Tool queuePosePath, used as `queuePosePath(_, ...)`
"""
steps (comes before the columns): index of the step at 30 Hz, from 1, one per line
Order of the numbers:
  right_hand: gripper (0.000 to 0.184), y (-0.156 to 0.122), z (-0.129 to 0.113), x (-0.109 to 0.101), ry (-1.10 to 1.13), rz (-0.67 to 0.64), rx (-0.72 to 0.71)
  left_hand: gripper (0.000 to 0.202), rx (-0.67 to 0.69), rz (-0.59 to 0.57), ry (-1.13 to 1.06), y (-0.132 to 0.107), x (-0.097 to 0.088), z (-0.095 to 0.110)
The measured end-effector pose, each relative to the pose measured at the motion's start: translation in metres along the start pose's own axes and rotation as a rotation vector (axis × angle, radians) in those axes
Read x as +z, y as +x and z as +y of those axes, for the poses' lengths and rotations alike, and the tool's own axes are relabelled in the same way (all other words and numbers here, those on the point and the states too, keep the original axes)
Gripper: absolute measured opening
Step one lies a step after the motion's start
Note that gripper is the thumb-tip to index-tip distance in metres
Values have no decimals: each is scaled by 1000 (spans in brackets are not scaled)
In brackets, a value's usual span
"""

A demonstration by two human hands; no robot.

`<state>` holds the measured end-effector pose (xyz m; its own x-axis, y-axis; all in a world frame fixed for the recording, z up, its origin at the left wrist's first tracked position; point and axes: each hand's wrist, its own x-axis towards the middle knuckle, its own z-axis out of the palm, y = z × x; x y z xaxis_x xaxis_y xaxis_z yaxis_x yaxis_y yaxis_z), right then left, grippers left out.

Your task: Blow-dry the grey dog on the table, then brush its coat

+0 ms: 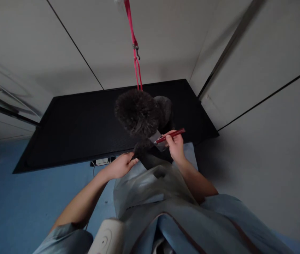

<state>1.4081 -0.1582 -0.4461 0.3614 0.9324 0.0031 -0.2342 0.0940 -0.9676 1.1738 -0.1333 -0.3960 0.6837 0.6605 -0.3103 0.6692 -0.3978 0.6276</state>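
Observation:
A dark, curly-coated dog is on the black table, its fluffy head toward me and its body behind to the right. My left hand is closed around the end of one of its front legs at the table's near edge. In my right hand is a slicker brush with a red handle, its flat grey head beside that leg, just under the dog's head. Whether the bristles touch the coat I cannot tell. The dog's other legs are hidden.
A pink grooming loop with a metal clip hangs down to the dog from above. The black grooming table stands against grey wall panels. Slanting poles rise at both ends. A pale device and my grey apron are near me.

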Motion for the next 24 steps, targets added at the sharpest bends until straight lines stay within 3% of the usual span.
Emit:
queuePosePath(1, 24, -2, 1, 2, 0, 6, -3, 34, -4, 1, 1, -1, 1, 1)
queuePosePath(4, 26, -8, 5, 5, 62, -157, 112, 32, -10, 0, -13, -4, 4, 1)
queuePosePath(5, 26, -10, 7, 5, 80, -152, 124, 32, -17, 2, -16, -4, 6, 0)
queuePosePath(8, 24, -14, 11, 6, 67, 47, 10, 32, -33, 7, -25, -5, 11, -4)
queuePosePath(9, 23, -16, 13, 6, 60, 42, 4, 31, -23, 4, -35, -5, 13, -6)
queuePosePath(12, 21, -21, 18, 8, 89, -115, 107, 28, 1, 3, -84, -5, 18, -10)
queuePosePath(13, 21, -22, 20, 8, 88, -100, 107, 28, -5, 8, -95, -5, 19, -12)
queuePosePath(16, 19, -24, 24, 9, 60, 103, -33, 29, -34, 28, -111, -5, 22, -15)
queuePosePath(20, 19, -24, 27, 13, 77, -90, 72, 27, -15, 26, -141, -4, 23, -18)
queuePosePath(24, 20, -17, 26, 13, 9, 118, -59, 29, -28, 43, -137, -2, 24, -21)
